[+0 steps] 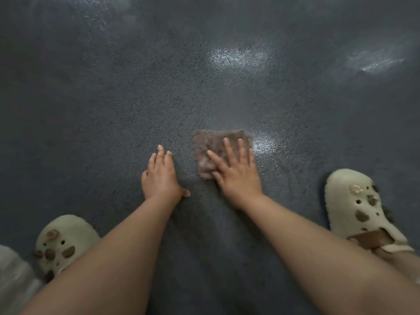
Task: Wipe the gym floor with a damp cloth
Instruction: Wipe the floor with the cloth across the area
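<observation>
A: What fills the view?
B: Dark speckled floor [136, 98], then pale clogs [361, 208]

A: And the hands?
B: Right hand [236, 171] presses flat, fingers straight, on the brownish cloth [213, 144]; left hand [160, 176] rests flat, released, just beside it

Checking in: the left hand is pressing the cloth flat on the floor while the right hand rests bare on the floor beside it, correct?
Not quite: the hands are swapped. In the head view the right hand presses the cloth flat on the floor, while the left hand rests bare on the floor beside it.
</observation>
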Available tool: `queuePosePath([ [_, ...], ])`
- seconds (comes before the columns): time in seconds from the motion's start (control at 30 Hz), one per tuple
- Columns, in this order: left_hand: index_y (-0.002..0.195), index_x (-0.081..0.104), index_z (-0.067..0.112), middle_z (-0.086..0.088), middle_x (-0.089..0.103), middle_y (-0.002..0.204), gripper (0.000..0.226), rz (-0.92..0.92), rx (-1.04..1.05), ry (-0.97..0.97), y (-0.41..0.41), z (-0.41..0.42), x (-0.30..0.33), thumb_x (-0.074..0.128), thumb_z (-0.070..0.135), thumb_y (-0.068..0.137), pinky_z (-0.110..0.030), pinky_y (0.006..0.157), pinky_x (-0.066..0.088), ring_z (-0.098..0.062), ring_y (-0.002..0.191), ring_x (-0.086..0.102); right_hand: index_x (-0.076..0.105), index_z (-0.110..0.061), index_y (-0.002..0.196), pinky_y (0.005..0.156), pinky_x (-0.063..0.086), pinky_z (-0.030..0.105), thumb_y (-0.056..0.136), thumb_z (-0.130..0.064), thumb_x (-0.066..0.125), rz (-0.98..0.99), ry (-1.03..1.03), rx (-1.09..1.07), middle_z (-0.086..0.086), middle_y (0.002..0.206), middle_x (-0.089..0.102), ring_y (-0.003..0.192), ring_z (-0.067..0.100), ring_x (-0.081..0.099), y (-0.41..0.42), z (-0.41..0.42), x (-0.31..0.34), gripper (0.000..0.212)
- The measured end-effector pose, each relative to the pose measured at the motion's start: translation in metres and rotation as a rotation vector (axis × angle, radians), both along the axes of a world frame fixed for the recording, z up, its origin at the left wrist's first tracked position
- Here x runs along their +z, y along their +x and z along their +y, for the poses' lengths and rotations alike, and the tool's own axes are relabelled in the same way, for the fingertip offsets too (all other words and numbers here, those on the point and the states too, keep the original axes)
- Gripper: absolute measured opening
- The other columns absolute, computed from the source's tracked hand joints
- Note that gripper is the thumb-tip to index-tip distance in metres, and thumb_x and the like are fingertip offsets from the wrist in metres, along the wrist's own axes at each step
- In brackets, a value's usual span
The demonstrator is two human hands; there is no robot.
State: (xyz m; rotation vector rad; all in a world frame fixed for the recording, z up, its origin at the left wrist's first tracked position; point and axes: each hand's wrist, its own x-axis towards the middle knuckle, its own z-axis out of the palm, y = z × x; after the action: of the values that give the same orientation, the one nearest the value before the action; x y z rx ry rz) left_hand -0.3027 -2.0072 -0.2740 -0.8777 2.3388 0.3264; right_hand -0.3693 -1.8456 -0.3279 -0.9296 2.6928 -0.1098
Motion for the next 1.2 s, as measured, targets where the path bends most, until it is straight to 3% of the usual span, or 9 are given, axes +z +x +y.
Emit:
queuePosePath([
  [0.17,0.151,0.010,0.016,0.002,-0.005,0.160,0.121,0.007,0.013,0.007,-0.002,0.001,0.001,0.087,0.037,0.060,-0.038,0.115,0.019,-0.019,0.147,0.000,0.021,-0.034,0.149,0.114,-0.006,0.051,0.083,-0.058,0.006,-0.077,0.077,-0.499,0.012,0.159,0.003,0.144,0.042,-0.002,-0.018,0.064,0.005,0.072],
  [0.37,0.151,0.010,0.016,0.001,-0.003,0.160,0.122,0.002,0.015,-0.008,-0.004,0.001,0.002,0.088,0.037,0.059,-0.037,0.116,0.018,-0.019,0.147,0.002,0.048,-0.015,0.138,0.097,0.018,0.074,0.088,-0.042,0.033,-0.086,0.032,-0.837,0.034,0.140,0.038,0.122,0.063,0.034,0.027,0.014,0.009,0.059],
  [0.5,0.151,0.009,0.018,0.002,-0.004,0.160,0.123,0.019,-0.012,-0.002,-0.001,-0.002,0.000,0.086,0.044,0.059,-0.035,0.116,0.016,-0.019,0.147,0.002,0.047,-0.019,0.139,0.098,0.012,0.074,0.087,-0.045,0.035,-0.092,0.026,-0.737,0.032,0.143,0.035,0.125,0.061,0.031,0.026,-0.036,0.012,0.059],
  [0.63,0.152,0.003,0.020,0.003,-0.009,0.160,0.118,0.056,-0.149,0.008,0.013,-0.014,-0.002,0.075,0.057,0.067,-0.033,0.116,0.013,-0.017,0.147,0.001,-0.001,-0.033,0.151,0.107,-0.014,0.062,0.099,-0.047,0.027,-0.189,0.057,-0.426,0.016,0.157,-0.015,0.140,0.046,-0.017,0.020,-0.066,0.013,0.061],
  [0.7,0.152,0.004,0.021,0.004,-0.007,0.160,0.108,0.113,-0.184,0.038,0.021,-0.023,-0.002,0.073,0.052,0.074,-0.032,0.116,0.010,-0.014,0.147,0.003,-0.007,-0.035,0.150,0.107,-0.017,0.060,0.100,-0.046,0.025,-0.198,0.061,-0.275,0.013,0.156,-0.020,0.139,0.043,-0.023,0.027,-0.077,0.020,0.060],
  [0.83,0.151,0.013,0.017,0.003,0.006,0.160,0.081,0.283,-0.043,0.065,0.048,-0.044,0.004,0.059,0.014,0.085,-0.027,0.116,0.007,-0.012,0.145,0.011,0.025,-0.036,0.147,0.111,-0.007,0.063,0.096,-0.044,0.033,-0.205,0.015,0.029,0.014,0.158,0.012,0.142,0.046,0.002,0.068,-0.096,0.016,0.053],
  [0.93,0.151,0.017,0.014,0.000,0.008,0.160,0.074,0.270,0.112,0.000,0.075,-0.060,0.005,0.053,0.011,0.087,-0.029,0.115,0.009,-0.016,0.145,0.012,0.052,-0.034,0.133,0.106,0.012,0.062,0.085,-0.047,0.034,-0.204,0.030,0.360,0.013,0.143,0.045,0.135,0.045,0.029,0.092,-0.096,0.014,0.053],
  [1.1,0.151,0.014,0.016,0.002,0.005,0.160,0.078,0.218,0.185,-0.002,0.102,-0.082,0.002,0.053,0.007,0.084,-0.028,0.113,0.011,-0.015,0.145,0.010,0.053,-0.034,0.132,0.106,0.018,0.055,0.084,-0.047,0.036,-0.090,-0.007,0.575,0.013,0.141,0.048,0.129,0.048,0.039,0.057,-0.096,0.009,0.053],
  [1.2,0.151,0.012,0.016,0.003,0.004,0.160,0.081,0.277,0.235,0.021,0.105,-0.087,0.002,0.053,0.005,0.083,-0.026,0.112,0.012,-0.014,0.144,0.013,0.028,-0.038,0.146,0.112,0.005,0.056,0.093,-0.048,0.029,-0.091,0.038,0.369,0.011,0.156,0.020,0.142,0.044,0.012,0.054,-0.131,0.016,0.053],
])
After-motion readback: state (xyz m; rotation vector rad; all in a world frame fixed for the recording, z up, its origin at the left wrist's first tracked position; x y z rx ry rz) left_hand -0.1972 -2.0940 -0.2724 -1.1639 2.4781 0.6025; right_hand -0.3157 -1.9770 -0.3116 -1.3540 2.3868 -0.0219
